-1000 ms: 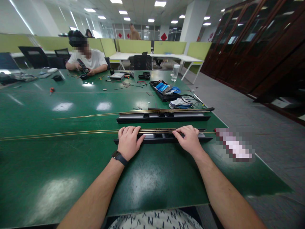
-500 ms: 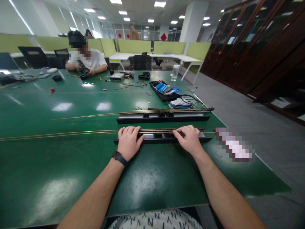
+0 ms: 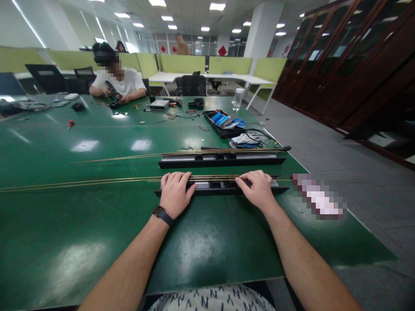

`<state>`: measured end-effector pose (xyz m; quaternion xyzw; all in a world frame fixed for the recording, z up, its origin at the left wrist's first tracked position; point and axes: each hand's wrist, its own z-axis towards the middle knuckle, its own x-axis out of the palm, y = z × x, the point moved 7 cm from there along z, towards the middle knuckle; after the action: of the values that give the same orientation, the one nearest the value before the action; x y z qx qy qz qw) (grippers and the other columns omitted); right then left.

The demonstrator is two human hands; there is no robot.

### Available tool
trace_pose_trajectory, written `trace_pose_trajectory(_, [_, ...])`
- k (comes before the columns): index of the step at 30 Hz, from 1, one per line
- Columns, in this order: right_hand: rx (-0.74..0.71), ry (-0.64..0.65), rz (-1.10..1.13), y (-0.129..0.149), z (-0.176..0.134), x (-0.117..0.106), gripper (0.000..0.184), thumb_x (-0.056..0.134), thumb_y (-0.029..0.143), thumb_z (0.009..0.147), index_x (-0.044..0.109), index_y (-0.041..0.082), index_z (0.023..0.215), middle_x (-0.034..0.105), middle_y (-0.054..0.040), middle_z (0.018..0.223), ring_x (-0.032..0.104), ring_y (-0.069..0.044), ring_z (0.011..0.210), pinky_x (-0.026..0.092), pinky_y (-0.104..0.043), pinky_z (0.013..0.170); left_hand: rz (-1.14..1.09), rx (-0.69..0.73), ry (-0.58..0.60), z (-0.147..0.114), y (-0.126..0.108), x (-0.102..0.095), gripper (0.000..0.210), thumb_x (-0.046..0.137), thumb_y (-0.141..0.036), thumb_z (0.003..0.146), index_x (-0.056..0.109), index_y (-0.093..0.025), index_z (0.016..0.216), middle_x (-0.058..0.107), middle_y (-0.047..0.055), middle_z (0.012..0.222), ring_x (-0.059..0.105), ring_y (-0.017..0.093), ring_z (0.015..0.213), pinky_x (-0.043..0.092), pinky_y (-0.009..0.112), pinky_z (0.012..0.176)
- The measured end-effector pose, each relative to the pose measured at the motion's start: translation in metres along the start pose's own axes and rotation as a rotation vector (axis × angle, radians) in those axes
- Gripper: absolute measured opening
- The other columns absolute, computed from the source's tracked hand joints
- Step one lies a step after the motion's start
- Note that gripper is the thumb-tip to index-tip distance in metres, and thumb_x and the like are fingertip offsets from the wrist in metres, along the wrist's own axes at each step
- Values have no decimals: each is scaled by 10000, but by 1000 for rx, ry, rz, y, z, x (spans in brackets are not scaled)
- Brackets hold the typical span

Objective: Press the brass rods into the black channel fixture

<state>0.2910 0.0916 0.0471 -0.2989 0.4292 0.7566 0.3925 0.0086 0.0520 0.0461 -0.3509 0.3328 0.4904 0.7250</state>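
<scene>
A long black and silver rail [image 3: 223, 185] lies crosswise on the green table in front of me. Thin brass-coloured rods [image 3: 214, 176] run along its top, and some reach far out to the left. Over the rail's left end, my left hand [image 3: 175, 190] is clasped across it, fingers on the far side and thumb toward me. Toward the right end, my right hand [image 3: 256, 186] has its thumb and fingers closed at the rods; the exact contact is partly hidden. Farther back lies a second black and silver rail [image 3: 223, 161] with similar rods on it.
A black tray [image 3: 215, 126] with blue items stands behind the rails, beside a white-and-blue glove [image 3: 246, 140]. A blurred pink-and-white object [image 3: 319, 198] lies at right. A glass cup [image 3: 237, 100] stands farther back. Across the table [image 3: 97, 242], a person [image 3: 121, 84] holds a dark device.
Both hands stay almost exactly where they were on the rail. A thin rod end beyond the blurred pink-and-white object at right no longer shows.
</scene>
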Motion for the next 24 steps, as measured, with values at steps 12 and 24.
trace_pose_trajectory(12, [15,30,4,-3,2,0,312,585,483,920,721,261,747,746,-30,839,565,-246,962,274,-443,903,16,11,-3,0,-1,0,377,551,-454,982,636,-213,1260,704,122,1168,594,302,1154,333,502,1082])
trace_pose_trajectory(24, [-12,-4,12,1,0,1,308,583,488,925,714,257,769,750,-33,860,566,-246,975,270,-444,910,9,5,-3,0,-1,0,376,559,-453,978,634,-220,1263,706,119,1165,598,302,1153,332,506,1085])
